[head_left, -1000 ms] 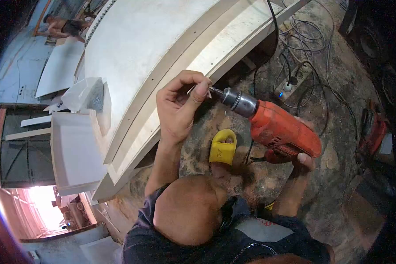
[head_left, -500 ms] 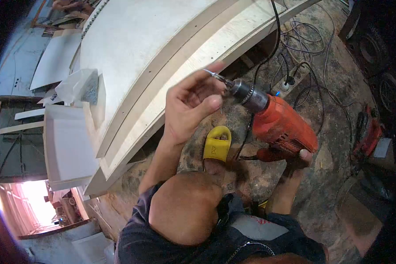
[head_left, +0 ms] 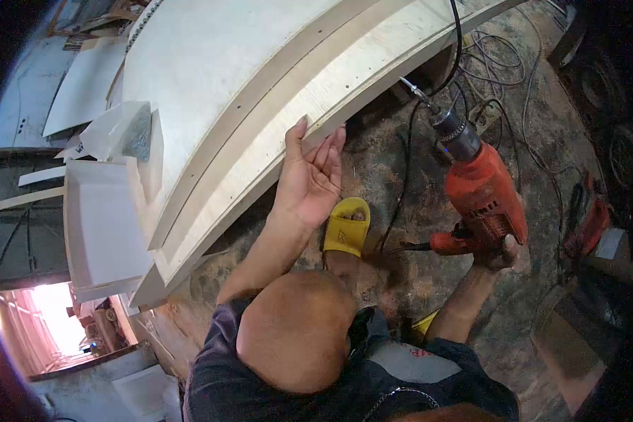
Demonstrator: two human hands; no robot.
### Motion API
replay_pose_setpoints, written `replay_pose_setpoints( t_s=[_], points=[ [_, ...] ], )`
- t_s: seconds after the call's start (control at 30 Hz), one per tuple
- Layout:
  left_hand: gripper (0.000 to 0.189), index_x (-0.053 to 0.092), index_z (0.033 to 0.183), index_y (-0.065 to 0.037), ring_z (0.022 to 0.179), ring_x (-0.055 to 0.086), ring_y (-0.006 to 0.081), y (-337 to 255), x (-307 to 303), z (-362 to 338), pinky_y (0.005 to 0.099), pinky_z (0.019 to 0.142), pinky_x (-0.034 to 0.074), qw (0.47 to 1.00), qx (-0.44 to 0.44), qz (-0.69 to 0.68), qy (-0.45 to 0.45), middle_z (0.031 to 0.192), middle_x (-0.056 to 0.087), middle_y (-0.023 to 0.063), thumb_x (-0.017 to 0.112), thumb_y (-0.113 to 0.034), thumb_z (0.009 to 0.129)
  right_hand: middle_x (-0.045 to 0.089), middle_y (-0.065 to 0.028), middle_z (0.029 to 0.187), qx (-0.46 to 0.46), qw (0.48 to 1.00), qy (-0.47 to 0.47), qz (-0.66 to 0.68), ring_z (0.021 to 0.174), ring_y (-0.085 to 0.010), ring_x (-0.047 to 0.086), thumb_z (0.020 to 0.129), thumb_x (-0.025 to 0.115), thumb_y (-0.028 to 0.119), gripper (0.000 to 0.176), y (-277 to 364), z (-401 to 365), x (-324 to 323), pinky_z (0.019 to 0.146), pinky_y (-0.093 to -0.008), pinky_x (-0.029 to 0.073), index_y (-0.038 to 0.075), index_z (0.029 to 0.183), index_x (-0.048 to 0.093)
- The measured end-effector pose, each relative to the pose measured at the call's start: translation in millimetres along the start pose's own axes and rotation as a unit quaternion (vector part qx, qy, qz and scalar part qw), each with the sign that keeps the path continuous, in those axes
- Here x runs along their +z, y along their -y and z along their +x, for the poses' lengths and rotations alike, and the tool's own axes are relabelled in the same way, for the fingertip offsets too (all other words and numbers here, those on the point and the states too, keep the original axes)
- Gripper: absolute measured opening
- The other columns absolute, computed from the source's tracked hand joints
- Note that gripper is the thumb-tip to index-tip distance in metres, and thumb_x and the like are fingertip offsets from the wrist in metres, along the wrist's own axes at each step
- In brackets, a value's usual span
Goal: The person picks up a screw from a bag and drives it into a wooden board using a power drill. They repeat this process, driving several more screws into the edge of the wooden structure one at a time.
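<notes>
A large curved wooden frame (head_left: 260, 165) crosses the upper left, with small screw holes along its strips. My left hand (head_left: 311, 183) is at its outer edge, thumb on the top face and fingers curled against the side. On the right, my right hand (head_left: 498, 256) is wrapped round the rear of a red power drill (head_left: 484, 193). The drill points up and left, its long bit (head_left: 411, 86) in the chuck. The bit's tip is beside the frame's edge, apart from my left hand.
A yellow slipper (head_left: 347, 226) on a foot is below the frame. Cables (head_left: 496, 60) and a power strip (head_left: 487, 116) lie on the floor at upper right. A clear plastic bag (head_left: 112, 133) and a white open box (head_left: 105, 225) are at left. Another red tool (head_left: 589, 218) lies far right.
My left hand has left the drill bit and moved to the frame's edge. The drill in my right hand has shifted right, away from my left hand.
</notes>
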State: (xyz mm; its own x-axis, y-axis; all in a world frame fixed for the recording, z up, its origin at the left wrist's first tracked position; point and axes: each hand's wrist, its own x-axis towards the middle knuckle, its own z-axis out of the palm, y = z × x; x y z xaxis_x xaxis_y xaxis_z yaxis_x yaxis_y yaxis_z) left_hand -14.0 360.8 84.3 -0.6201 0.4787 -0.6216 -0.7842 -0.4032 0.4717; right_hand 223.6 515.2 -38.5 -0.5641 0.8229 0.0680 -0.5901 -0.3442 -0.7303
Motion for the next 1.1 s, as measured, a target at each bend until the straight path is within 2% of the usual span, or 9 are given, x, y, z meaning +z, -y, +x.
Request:
replay_pose_setpoints(
  t_s=[0.07, 0.2, 0.27, 0.33, 0.47, 0.67, 0.7, 0.77, 1.1],
  points=[
    [0.060, 0.043, 0.118, 0.008, 0.060, 0.056, 0.0040, -5, -2, -2, 0.0114, 0.045, 0.044, 0.998, -0.052, -0.030, 0.022, 0.078, 0.060, 0.0055, 0.065, -0.033, 0.079, 0.046, -0.0200, 0.119, 0.010, 0.999, -0.034, -0.002, 0.108, -0.0327, 0.049, 0.055, 0.070, 0.038, 0.088, 1, 2, 6, 0.091, -0.0430, 0.042, -0.005, 0.123, 0.035],
    [0.063, 0.046, 0.117, 0.006, 0.050, 0.046, 0.0001, -6, 0, -3, 0.0121, 0.038, 0.031, 0.998, -0.066, -0.014, 0.010, 0.063, 0.053, -0.0019, 0.067, -0.037, 0.077, 0.047, -0.0187, 0.119, 0.075, 0.991, 0.083, -0.072, 0.108, -0.0311, 0.051, 0.060, 0.068, 0.037, 0.082, 1, 7, 12, 0.090, -0.0454, 0.043, -0.003, 0.124, 0.038],
    [0.050, 0.052, 0.103, 0.001, 0.058, 0.049, 0.0001, -4, -2, -1, 0.0132, 0.038, 0.030, 0.999, -0.033, 0.018, -0.004, 0.103, 0.059, 0.0090, 0.067, -0.038, 0.076, 0.047, -0.0184, 0.119, 0.092, 0.986, 0.109, -0.089, 0.108, -0.0307, 0.051, 0.061, 0.067, 0.037, 0.080, 1, 7, 16, 0.090, -0.0460, 0.043, -0.002, 0.125, 0.038],
    [0.050, 0.051, 0.106, -0.002, 0.057, 0.047, 0.0004, -2, -3, 1, 0.0131, 0.039, 0.031, 0.999, -0.028, 0.019, -0.021, 0.104, 0.058, 0.0086, 0.067, -0.039, 0.076, 0.050, -0.0189, 0.116, 0.103, 0.985, 0.068, -0.123, 0.105, -0.0301, 0.052, 0.053, 0.069, 0.035, 0.082, -4, 5, 24, 0.091, -0.0423, 0.043, -0.004, 0.120, 0.041],
    [0.048, 0.047, 0.110, -0.012, 0.051, 0.040, 0.0007, 3, -2, 4, 0.0133, 0.039, 0.029, 0.999, 0.004, 0.039, -0.031, 0.104, 0.057, 0.0075, 0.065, -0.042, 0.077, 0.052, -0.0181, 0.113, 0.133, 0.981, 0.093, -0.110, 0.104, -0.0288, 0.053, 0.053, 0.069, 0.032, 0.079, -10, 1, 23, 0.091, -0.0421, 0.043, -0.003, 0.119, 0.044],
    [0.049, 0.044, 0.112, -0.015, 0.048, 0.031, 0.0013, 6, -2, 5, 0.0144, 0.038, 0.026, 0.996, 0.035, 0.074, -0.019, 0.102, 0.058, 0.0061, 0.063, -0.045, 0.078, 0.053, -0.0182, 0.112, 0.136, 0.984, 0.070, -0.096, 0.103, -0.0289, 0.055, 0.052, 0.068, 0.028, 0.078, -12, -8, 33, 0.092, -0.0399, 0.042, -0.004, 0.119, 0.043],
    [0.049, 0.044, 0.112, -0.015, 0.048, 0.031, 0.0013, 6, -2, 5, 0.0144, 0.038, 0.026, 0.996, 0.035, 0.075, -0.017, 0.102, 0.058, 0.0061, 0.063, -0.045, 0.078, 0.053, -0.0181, 0.112, 0.132, 0.985, 0.075, -0.079, 0.103, -0.0289, 0.055, 0.052, 0.068, 0.027, 0.078, -15, -9, 32, 0.092, -0.0396, 0.042, -0.004, 0.120, 0.043],
    [0.062, 0.054, 0.105, 0.004, 0.045, 0.034, 0.0001, 6, -1, 4, 0.0154, 0.037, 0.025, 0.994, 0.041, 0.097, -0.012, 0.076, 0.052, -0.0029, 0.063, -0.050, 0.077, 0.053, -0.0180, 0.112, 0.124, 0.987, 0.080, -0.064, 0.103, -0.0289, 0.054, 0.052, 0.068, 0.026, 0.078, -18, -10, 31, 0.092, -0.0394, 0.042, -0.004, 0.120, 0.042],
    [0.062, 0.051, 0.106, 0.004, 0.044, 0.031, 0.0009, 6, -2, 6, 0.0159, 0.038, 0.024, 0.996, 0.029, 0.075, -0.025, 0.064, 0.044, -0.0044, 0.063, -0.049, 0.076, 0.053, -0.0186, 0.113, 0.109, 0.989, 0.061, -0.083, 0.102, -0.0285, 0.055, 0.054, 0.068, 0.024, 0.078, -12, -14, 35, 0.092, -0.0403, 0.042, -0.005, 0.122, 0.041]
  ],
)
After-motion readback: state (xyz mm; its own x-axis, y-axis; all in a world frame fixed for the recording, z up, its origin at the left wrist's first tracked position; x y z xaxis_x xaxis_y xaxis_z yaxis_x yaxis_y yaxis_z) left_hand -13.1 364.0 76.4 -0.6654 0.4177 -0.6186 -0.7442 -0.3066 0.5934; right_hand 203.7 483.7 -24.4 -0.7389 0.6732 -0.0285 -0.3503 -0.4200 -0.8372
